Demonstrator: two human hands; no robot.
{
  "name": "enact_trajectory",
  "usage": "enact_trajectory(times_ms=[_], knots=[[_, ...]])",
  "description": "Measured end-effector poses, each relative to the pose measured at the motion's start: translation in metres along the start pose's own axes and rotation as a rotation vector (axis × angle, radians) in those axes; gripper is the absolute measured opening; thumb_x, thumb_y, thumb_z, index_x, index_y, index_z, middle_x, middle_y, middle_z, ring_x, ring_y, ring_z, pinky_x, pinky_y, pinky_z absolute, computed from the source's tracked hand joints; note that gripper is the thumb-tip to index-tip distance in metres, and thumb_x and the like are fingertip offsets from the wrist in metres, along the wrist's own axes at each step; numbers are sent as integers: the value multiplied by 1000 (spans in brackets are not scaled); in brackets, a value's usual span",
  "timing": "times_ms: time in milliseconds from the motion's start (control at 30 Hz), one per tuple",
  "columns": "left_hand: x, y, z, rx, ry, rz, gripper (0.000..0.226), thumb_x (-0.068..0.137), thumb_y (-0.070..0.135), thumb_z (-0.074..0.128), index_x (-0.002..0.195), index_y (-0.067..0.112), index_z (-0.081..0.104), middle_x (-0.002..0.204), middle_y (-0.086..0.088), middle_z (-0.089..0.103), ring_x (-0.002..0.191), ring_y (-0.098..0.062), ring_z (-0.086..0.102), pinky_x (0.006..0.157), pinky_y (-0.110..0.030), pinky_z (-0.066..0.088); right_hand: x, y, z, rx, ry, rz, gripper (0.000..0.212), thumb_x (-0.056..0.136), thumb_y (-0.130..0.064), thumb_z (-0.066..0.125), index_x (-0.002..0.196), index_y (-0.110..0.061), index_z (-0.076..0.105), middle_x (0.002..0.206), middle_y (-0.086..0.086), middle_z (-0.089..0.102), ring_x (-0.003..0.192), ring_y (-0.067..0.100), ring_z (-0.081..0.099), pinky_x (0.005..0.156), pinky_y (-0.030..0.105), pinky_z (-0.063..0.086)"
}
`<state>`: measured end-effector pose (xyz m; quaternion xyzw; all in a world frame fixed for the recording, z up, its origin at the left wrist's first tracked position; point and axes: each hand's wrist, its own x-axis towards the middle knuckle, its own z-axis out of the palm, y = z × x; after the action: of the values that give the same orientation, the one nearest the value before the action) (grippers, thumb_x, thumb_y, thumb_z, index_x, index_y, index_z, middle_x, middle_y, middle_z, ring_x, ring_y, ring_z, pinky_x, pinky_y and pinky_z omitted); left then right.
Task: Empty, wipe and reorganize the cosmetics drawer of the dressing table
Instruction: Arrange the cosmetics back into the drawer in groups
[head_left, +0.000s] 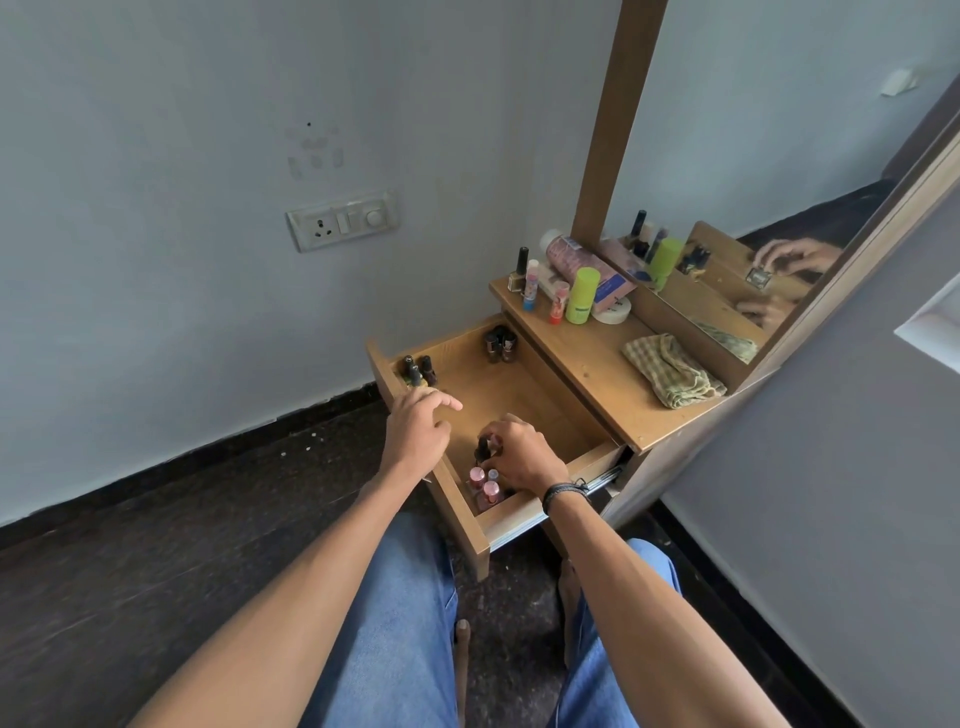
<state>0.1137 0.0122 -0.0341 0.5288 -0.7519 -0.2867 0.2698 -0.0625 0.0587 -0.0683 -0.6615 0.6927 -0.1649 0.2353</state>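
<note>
The wooden drawer (524, 395) of the dressing table is pulled out. Small dark nail-polish bottles stand in its far left corner (418, 370) and far right corner (500, 344). Pink-capped bottles (484, 486) stand in the near corner. My right hand (519, 457) is inside the drawer, fingers curled round a dark-capped bottle (483, 451) just above the pink ones. My left hand (421, 428) hovers over the drawer's left wall with fingers loosely extended, holding nothing. A folded checked cloth (672, 371) lies on the tabletop.
On the tabletop (587, 364) stand a green tube (583, 295), a pink pouch (582, 262), small lip-balm sticks (531, 285), a tall nail-polish bottle (519, 267) and a white tape roll (615, 312). A mirror (753, 156) rises behind. A wall socket (343, 221) is at left. Dark floor below.
</note>
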Motion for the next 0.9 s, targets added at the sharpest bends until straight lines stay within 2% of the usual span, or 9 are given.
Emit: enact_trajectory(times_ms=[100,200,267,333,400,467,533,767,900], knots=[[10,6,2,115,-184,82,30,90,2,60,107,24,71,125,4,60,128,-17,47,105,-35,38,0,-1,1,4,17,10,36,85,-1,71,115,-20,66,111,-2,59,97,18,61,84,33,58],[14,12,8,262,-352,103,27,94,12,61,113,29,68,129,8,59,126,-16,48,93,-34,44,0,-3,-1,21,36,31,35,84,3,65,112,-19,64,105,-4,59,92,16,60,78,26,54],[15,14,14,331,-383,96,25,94,20,65,117,32,66,129,9,61,121,-17,55,91,-36,47,0,-3,-2,48,44,55,31,85,1,63,109,-19,62,100,-6,58,89,17,59,76,26,52],[15,15,17,365,-360,95,30,92,29,69,120,34,63,125,11,66,116,-17,60,93,-38,45,1,-3,-2,72,56,90,26,87,0,63,102,-21,59,97,-4,59,86,17,59,71,25,48],[15,13,19,391,-337,114,37,90,37,71,124,37,58,120,14,69,114,-15,62,96,-38,41,2,0,0,82,91,132,23,87,-1,63,96,-22,59,97,-1,62,84,19,61,70,28,52],[12,10,23,439,-311,141,42,88,42,71,127,38,54,119,15,70,114,-15,63,101,-40,38,2,1,2,90,128,169,22,87,-2,64,97,-22,61,99,0,64,84,19,63,74,32,58],[9,10,27,504,-271,153,44,88,47,70,128,37,54,120,13,70,113,-17,63,101,-39,37,2,1,1,114,147,208,22,88,-4,65,99,-23,61,100,1,65,84,18,64,74,31,58],[10,6,35,603,-193,146,23,92,41,67,112,29,69,109,5,73,99,-18,67,93,-37,42,0,2,0,161,194,253,17,91,-8,64,101,-22,63,99,2,67,86,19,66,74,30,56],[18,3,31,473,-100,140,17,94,35,68,108,26,70,113,7,70,96,-15,67,74,-29,48,1,4,1,121,170,239,20,91,-5,63,101,-22,64,99,2,67,86,19,64,71,28,51]])
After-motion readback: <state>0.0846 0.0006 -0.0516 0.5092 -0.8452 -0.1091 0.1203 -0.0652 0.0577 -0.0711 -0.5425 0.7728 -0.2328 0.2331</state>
